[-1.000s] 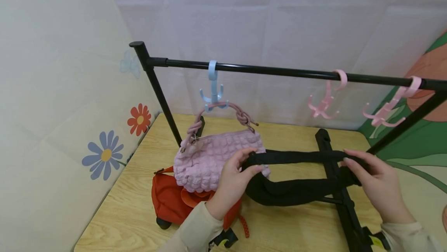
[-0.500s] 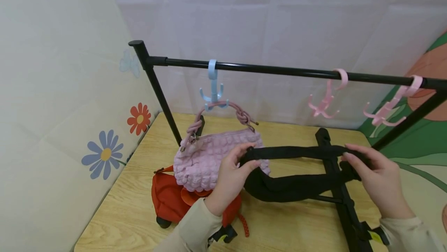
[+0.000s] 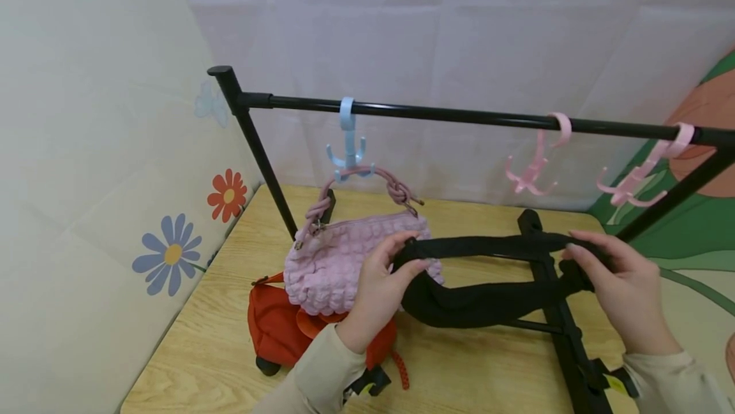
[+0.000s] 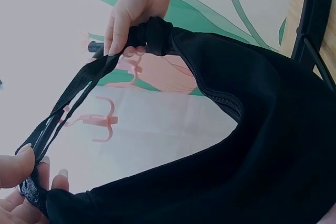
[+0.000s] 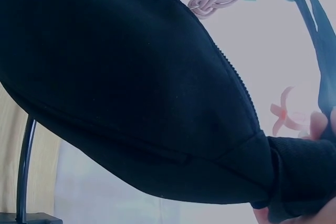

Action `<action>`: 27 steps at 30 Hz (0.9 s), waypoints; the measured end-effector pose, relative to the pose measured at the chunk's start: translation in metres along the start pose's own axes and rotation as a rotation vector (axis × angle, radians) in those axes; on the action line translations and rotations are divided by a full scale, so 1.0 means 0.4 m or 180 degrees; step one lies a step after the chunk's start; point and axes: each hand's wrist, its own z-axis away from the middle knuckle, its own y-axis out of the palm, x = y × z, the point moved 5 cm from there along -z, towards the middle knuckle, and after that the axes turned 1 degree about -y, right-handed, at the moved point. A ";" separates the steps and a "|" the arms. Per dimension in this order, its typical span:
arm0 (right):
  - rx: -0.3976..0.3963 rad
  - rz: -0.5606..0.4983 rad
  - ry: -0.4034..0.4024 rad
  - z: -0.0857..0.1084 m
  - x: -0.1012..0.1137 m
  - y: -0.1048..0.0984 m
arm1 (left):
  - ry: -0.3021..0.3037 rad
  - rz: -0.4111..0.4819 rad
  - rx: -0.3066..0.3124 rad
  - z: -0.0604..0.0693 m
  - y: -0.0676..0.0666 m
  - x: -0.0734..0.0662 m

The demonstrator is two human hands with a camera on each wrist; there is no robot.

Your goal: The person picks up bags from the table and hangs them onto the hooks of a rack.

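Note:
A black zippered shoulder bag (image 3: 476, 302) is held up between both hands in front of the rack. My left hand (image 3: 381, 289) pinches one end of its strap (image 3: 488, 246), thumb against fingers. At the other end of the strap, my right hand (image 3: 626, 286) grips it beside the joint with the bag body. The left wrist view shows the body (image 4: 273, 114) hanging as a crescent with its zipper (image 4: 224, 100) along the inner edge. Behind the left hand, a pink puffy handbag (image 3: 339, 264) hangs by its knotted handle from a light blue hook (image 3: 349, 146).
The hooks hang on a black rack bar (image 3: 436, 112). Two pink hooks (image 3: 531, 168) are farther right. A red bag (image 3: 275, 325) lies on the wooden table (image 3: 189, 350) below the pink handbag. The rack's black foot (image 3: 565, 337) runs along the table at right.
Both hands have raised the black bag slightly, away from the table's front edge. Their hold on the strap is the same, and the pink handbag stays on its hook.

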 end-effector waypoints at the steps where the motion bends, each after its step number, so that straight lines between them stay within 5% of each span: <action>1: -0.0007 0.0005 0.0011 -0.001 0.000 0.000 | 0.0002 -0.0032 -0.0011 -0.001 0.000 0.000; 27: -0.0132 0.0021 0.0169 -0.014 0.014 -0.015 | 0.0030 -0.0113 0.0036 -0.019 0.001 -0.016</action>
